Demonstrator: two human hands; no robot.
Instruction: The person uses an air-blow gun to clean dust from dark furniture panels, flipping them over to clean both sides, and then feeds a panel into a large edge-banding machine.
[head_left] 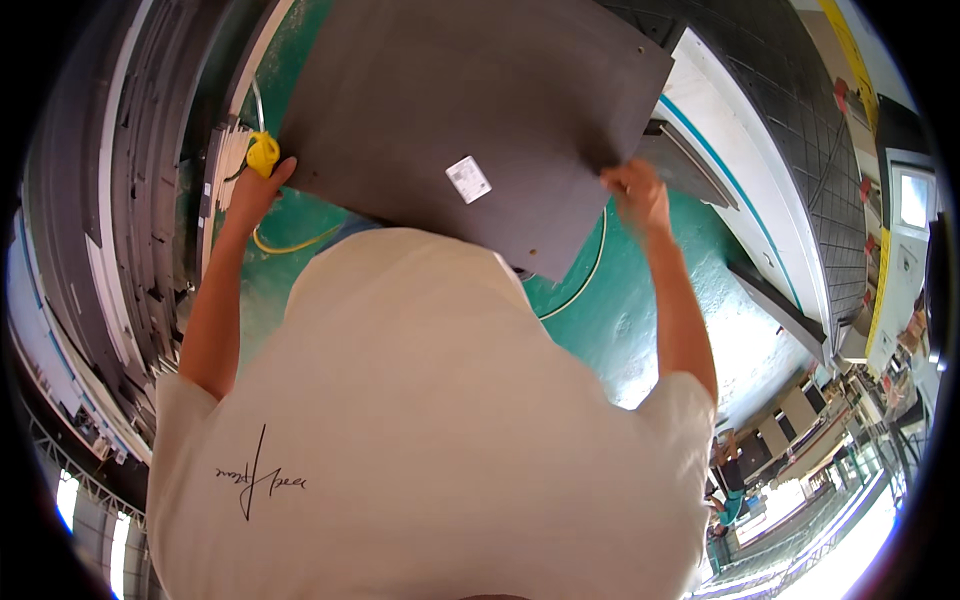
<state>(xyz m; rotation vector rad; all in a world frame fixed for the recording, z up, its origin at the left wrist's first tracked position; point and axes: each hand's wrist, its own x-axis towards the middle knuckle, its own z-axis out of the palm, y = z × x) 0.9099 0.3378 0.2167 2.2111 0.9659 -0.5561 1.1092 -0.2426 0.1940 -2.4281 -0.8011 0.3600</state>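
Note:
A large dark grey-brown panel (450,90) stands tilted in front of my body, with a white printed label (468,180) on its face and small holes near its corners. My left hand (262,192) is at its left edge, closed around a yellow air blow gun (263,154) with a thin metal nozzle pointing away from me. The thumb lies close to the panel's edge. At the right edge is my right hand (640,190), fingers curled in and slightly blurred, knuckles against or just over the panel. What those fingers hold, if anything, is hidden.
Stacked dark boards (100,200) line my left side. A yellow hose (290,248) hangs below my left hand, above the green floor (640,290). To my right stand a white board (745,170) with a teal edge and dark panels. A person (730,485) is far off at lower right.

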